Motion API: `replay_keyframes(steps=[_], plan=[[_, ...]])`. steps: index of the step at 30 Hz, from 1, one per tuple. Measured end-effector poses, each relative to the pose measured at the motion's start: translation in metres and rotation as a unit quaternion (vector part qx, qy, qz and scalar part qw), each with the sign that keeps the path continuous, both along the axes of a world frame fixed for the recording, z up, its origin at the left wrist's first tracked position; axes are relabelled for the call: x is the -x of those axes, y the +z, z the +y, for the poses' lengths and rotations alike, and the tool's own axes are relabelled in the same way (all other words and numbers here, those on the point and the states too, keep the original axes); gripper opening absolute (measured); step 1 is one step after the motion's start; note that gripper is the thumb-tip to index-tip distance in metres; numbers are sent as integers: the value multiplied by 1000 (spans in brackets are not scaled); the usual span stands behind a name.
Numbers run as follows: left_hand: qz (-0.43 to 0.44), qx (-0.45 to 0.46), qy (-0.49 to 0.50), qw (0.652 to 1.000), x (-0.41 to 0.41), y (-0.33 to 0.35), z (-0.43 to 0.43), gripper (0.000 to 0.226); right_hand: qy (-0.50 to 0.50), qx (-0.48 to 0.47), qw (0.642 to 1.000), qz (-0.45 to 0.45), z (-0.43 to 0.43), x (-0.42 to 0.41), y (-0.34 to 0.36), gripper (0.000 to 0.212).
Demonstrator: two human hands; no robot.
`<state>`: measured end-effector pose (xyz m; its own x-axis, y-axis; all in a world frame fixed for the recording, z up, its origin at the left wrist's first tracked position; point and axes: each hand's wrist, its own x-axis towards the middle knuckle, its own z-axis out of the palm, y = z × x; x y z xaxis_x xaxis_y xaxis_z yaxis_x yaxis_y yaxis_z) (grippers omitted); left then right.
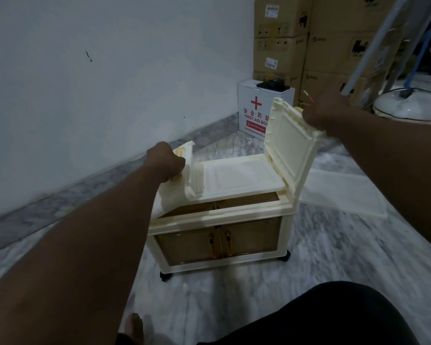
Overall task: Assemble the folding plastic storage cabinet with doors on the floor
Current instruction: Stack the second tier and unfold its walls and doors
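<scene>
1. Cream plastic folding cabinet with amber doors [217,221] stands on marble floor [334,257], dead ahead, long axis left-right.
2. Left hand [166,161] grips outward-tilted left panel [161,197]; right hand [321,115] grips raised right panel [291,143]; hands well apart.

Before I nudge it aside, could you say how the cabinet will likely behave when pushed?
It would probably roll: the cabinet stands on black casters. Thin plastic suggests it is light. Its raised panels, held by the left hand and right hand, look hinged and may flop.

Cream cabinet [219,227], amber doors [219,242], grey-veined marble floor [334,250].
</scene>
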<state>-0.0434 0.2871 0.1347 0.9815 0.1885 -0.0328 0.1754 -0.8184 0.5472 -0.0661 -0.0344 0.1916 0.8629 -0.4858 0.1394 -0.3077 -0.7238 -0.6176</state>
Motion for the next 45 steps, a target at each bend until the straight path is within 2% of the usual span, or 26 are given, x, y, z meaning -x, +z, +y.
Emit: replay_keyframes(steps=[4,10,14,17,20,22,25,28,30,31,33,37,41,45], plan=[[-38,43,21,998,-1,23,21,31,-4,-6,1000,0,2,1,1,11],[-106,63,74,990,3,45,83,30,-13,-10,1000,-8,5,0,2,15],[-86,96,88,988,15,55,125,35,-11,6,1000,0,6,1,2,17],[-69,125,95,985,22,53,132,39,-13,17,1000,-3,5,-2,1,9],[-79,166,108,977,25,54,125,23,-8,15,1000,2,7,-2,3,9],[-85,173,110,975,26,57,120,33,-1,25,1000,14,7,-3,5,11],[-52,134,83,986,25,58,117,40,5,112,994,18,8,-5,8,19],[-29,133,82,987,25,55,119,38,22,239,968,-75,29,-7,19,23],[-25,143,80,986,26,55,119,37,104,313,937,-117,56,-14,29,37],[-24,147,78,986,26,55,119,37,152,334,923,-112,75,-15,32,44],[-21,154,72,985,26,55,118,36,250,345,904,-42,116,-13,28,54],[-10,150,53,987,26,56,118,39,413,353,836,79,195,4,-34,66],[-8,124,33,992,25,58,118,43,458,326,820,103,226,13,-92,74],[-1,122,2,993,23,59,120,49,460,349,814,62,230,11,-108,58]])
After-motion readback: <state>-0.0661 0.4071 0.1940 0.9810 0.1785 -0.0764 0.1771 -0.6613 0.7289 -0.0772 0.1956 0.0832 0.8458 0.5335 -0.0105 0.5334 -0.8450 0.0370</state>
